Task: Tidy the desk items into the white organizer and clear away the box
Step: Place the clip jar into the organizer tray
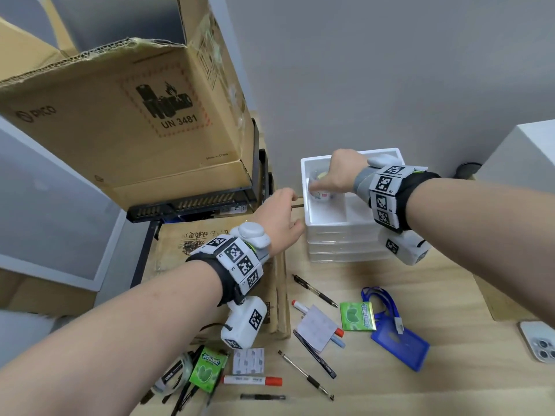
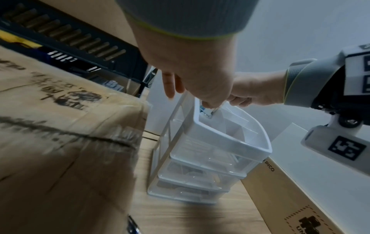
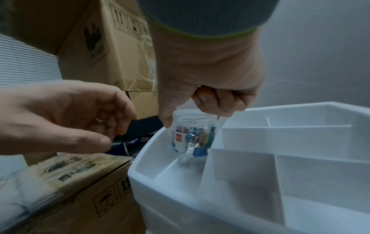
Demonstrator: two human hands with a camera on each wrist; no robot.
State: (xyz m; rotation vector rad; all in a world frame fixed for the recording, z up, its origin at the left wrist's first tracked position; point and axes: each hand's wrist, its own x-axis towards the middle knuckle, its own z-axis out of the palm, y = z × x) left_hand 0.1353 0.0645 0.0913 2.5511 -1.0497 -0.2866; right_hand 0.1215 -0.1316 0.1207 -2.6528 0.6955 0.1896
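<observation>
The white organizer (image 1: 336, 228) (image 2: 230, 142) (image 3: 152, 186) stands at the back of the wooden desk, open compartments on top and clear drawers below. My right hand (image 1: 333, 178) (image 3: 192, 114) reaches into its top left compartment and grips a clear jar of coloured clips (image 1: 321, 195) (image 3: 192, 131) by the lid, thumb on the left side. My left hand (image 1: 279, 217) (image 3: 80, 117) hovers just left of the organizer, over a brown cardboard box (image 1: 216, 244), fingers loosely curled and holding nothing.
Loose on the desk lie several pens (image 1: 315, 291), red-capped markers (image 1: 252, 380), two green gum packs (image 1: 357, 316), a blue card holder with lanyard (image 1: 399, 345), sticker sheets (image 1: 248, 361) and a tape roll (image 1: 177, 370). A phone (image 1: 537, 340) lies far right. A big PICO carton (image 1: 135, 115) sits on a black rack.
</observation>
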